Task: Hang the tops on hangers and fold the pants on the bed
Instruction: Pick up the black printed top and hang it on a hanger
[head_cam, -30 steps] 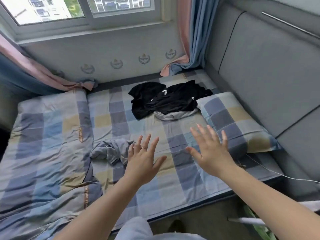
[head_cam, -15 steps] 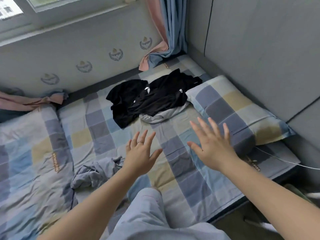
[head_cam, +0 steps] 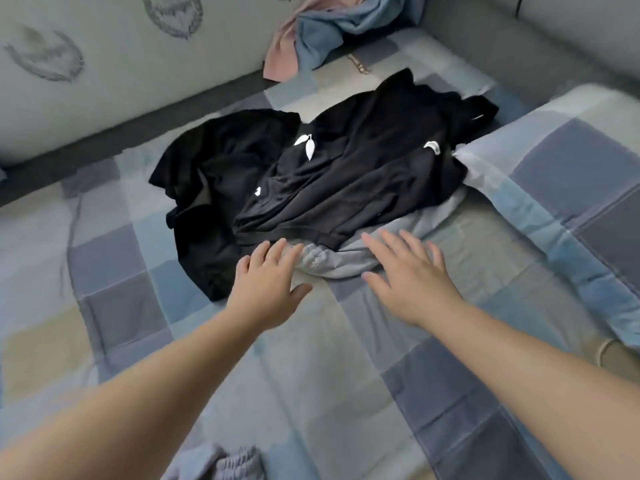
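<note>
Bed with checked sheet (head_cam: 346,358) fills the frame; pillow (head_cam: 571,188) at right, curtain (head_cam: 311,32) end at top centre. Black clothes (head_cam: 346,174) lie piled at frame centre over a grey garment (head_cam: 343,265) showing along the pile's lower edge. Left hand (head_cam: 270,285) and right hand (head_cam: 412,278): fingers straight and spread, holding nothing, fingertips at that lower edge; contact cannot be told.
</note>
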The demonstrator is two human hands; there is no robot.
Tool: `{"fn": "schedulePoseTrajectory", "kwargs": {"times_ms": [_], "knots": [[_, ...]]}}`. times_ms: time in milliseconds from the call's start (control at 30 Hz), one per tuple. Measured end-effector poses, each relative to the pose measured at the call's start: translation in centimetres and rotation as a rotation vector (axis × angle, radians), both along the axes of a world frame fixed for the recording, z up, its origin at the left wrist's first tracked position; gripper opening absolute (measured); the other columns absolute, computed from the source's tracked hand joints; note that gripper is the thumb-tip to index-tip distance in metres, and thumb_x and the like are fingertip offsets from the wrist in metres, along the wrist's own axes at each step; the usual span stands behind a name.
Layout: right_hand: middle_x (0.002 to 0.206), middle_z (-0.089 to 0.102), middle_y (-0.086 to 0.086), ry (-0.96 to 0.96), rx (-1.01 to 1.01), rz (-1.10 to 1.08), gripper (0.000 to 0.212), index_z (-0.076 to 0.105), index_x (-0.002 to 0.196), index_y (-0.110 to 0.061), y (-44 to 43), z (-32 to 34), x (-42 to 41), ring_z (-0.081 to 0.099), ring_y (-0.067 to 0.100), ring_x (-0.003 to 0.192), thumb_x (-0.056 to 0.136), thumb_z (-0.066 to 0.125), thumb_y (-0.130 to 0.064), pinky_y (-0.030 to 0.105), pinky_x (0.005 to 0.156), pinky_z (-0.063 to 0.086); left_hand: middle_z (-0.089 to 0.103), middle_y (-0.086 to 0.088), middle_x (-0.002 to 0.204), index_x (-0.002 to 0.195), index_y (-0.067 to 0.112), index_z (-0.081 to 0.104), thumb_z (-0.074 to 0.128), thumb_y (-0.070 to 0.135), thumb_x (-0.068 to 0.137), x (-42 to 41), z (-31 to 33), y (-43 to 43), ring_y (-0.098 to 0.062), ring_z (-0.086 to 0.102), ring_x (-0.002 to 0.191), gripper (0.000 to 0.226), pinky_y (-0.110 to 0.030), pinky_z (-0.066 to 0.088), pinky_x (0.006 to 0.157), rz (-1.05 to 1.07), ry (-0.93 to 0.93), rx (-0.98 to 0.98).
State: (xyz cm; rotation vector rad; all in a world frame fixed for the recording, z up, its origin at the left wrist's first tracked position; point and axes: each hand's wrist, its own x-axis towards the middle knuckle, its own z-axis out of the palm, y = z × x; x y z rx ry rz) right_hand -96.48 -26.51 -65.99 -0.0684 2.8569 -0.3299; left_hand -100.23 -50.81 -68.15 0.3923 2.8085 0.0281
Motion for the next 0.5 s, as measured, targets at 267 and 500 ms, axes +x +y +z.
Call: {"fn": "schedulePoseTrajectory", "kwargs": {"times_ms": [267, 500], "knots": [[0.166, 0.01, -0.006, -0.041, -0.003, -0.112, 0.079, 0.009, 0.157, -0.042, -2.6, -9.1, -11.9, 0.012, 0.025, 0.151, 0.095, 0.058, -0.05, 0.047, 0.115, 0.025, 0.01, -0.002, 0.168, 0.158, 0.035, 0.014, 0.059, 0.043, 0.095, -11.6, -7.7, 1.1, -0.034, 0.01, 0.152, 0.077, -0.053, 0.023, 0.117, 0.048, 0.054, 0.084], [0.145, 0.044, 0.007, -0.056, -0.004, -0.134, 0.065, 0.028, 0.154, -0.038, -1.0, -13.9, -17.1, 0.047, 0.032, 0.13, 0.097, 0.059, -0.042, 0.04, 0.102, 0.041, 0.028, -0.005, 0.157, 0.153, 0.031, 0.025, 0.054, 0.035, 0.102, -17.4, -10.8, 4.9, -0.042, 0.052, 0.121, 0.059, -0.054, 0.045, 0.099, 0.327, 0.017, 0.378]]}}
